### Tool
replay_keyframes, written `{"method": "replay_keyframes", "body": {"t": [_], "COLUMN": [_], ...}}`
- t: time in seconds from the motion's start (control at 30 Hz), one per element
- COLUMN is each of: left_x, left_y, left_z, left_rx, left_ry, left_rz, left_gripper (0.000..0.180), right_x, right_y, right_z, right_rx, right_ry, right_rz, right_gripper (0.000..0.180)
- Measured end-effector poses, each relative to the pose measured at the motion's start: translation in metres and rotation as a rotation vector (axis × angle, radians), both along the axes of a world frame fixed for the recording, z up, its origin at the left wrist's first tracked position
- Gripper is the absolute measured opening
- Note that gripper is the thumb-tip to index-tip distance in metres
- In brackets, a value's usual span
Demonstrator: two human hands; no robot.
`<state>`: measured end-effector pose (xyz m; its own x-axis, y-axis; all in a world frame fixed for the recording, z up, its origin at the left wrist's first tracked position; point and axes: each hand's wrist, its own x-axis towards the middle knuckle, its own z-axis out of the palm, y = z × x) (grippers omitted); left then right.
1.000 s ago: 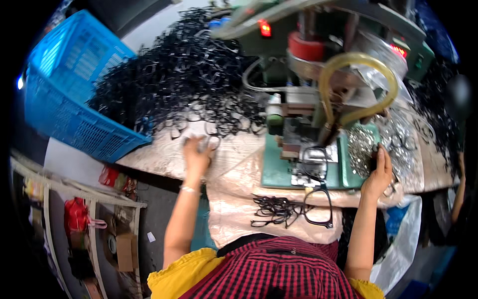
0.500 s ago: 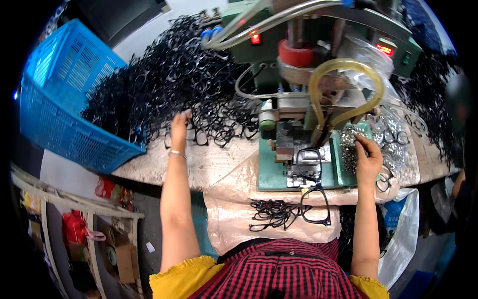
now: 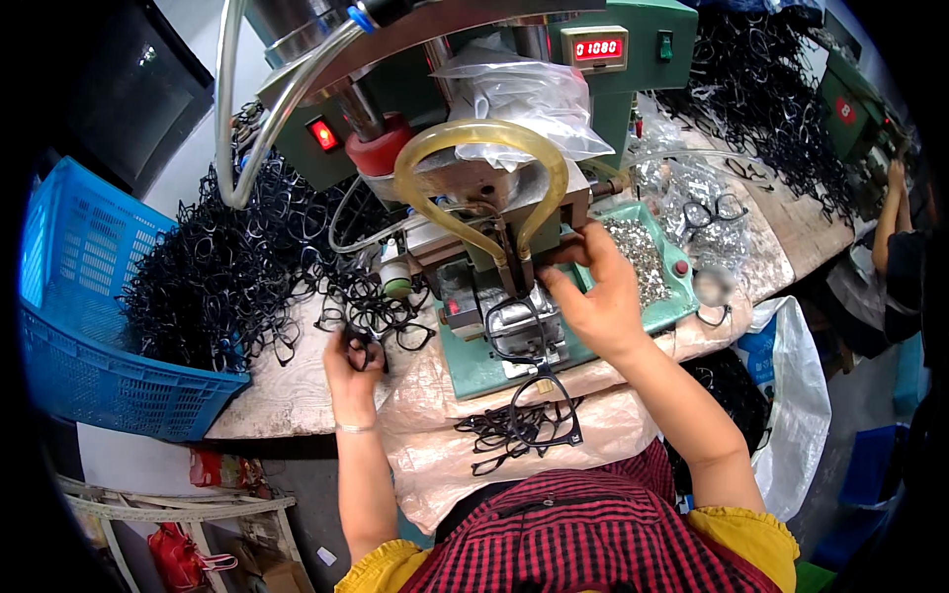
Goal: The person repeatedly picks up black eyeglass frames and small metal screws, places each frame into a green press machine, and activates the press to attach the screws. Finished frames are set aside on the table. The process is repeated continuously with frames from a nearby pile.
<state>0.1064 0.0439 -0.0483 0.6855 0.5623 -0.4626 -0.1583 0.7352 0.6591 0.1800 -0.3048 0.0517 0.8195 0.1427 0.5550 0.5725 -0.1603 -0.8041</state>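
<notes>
My left hand [image 3: 354, 381] is closed on a black eyeglass frame [image 3: 362, 346] at the near edge of a loose heap. My right hand [image 3: 605, 301] reaches into the green press [image 3: 465, 368], thumb and forefinger beside its metal head; the fingertips are partly hidden, and anything between them is too small to make out. Another black eyeglass frame [image 3: 543, 372] sits at the press's metal jig, one rim over it and the other hanging past the front edge. Right of that hand, a green tray [image 3: 664, 314] holds many small metal parts [image 3: 638, 259].
A big pile of black frames [image 3: 213, 267] spills beside a blue crate [image 3: 119, 381] on the left. More frames [image 3: 499, 427] lie on brown paper [image 3: 425, 465] before me. A yellowish hose [image 3: 474, 133] loops over the press. Another person's arm [image 3: 887, 222] shows far right.
My right hand has left the parts tray and moved left to the press head. My left hand has drawn nearer and now grips a frame. The view has shifted.
</notes>
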Motion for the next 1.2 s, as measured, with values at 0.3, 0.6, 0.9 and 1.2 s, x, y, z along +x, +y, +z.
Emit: {"method": "replay_keyframes", "body": {"t": [0.3, 0.6, 0.9, 1.2], "left_x": [-0.039, 0.013, 0.009, -0.051], "left_y": [-0.135, -0.153, -0.151, -0.161], "left_z": [0.135, 0.141, 0.144, 0.177], "left_rx": [0.767, 1.179, 1.184, 0.804], "left_ry": [-0.806, -0.914, -0.865, -1.058], "left_rz": [-0.117, 0.077, 0.04, -0.378], "left_gripper": [0.015, 0.015, 0.013, 0.011], "right_x": [-0.005, -0.014, -0.017, -0.026], "right_y": [0.012, 0.016, 0.019, 0.01], "right_z": [-0.011, -0.011, -0.009, -0.004], "right_rx": [0.336, 0.376, 0.345, 0.318], "right_ry": [0.202, 0.282, 0.21, 0.051], "right_rz": [0.219, 0.284, 0.205, 0.192], "right_gripper": [0.061, 0.067, 0.065, 0.063]}}
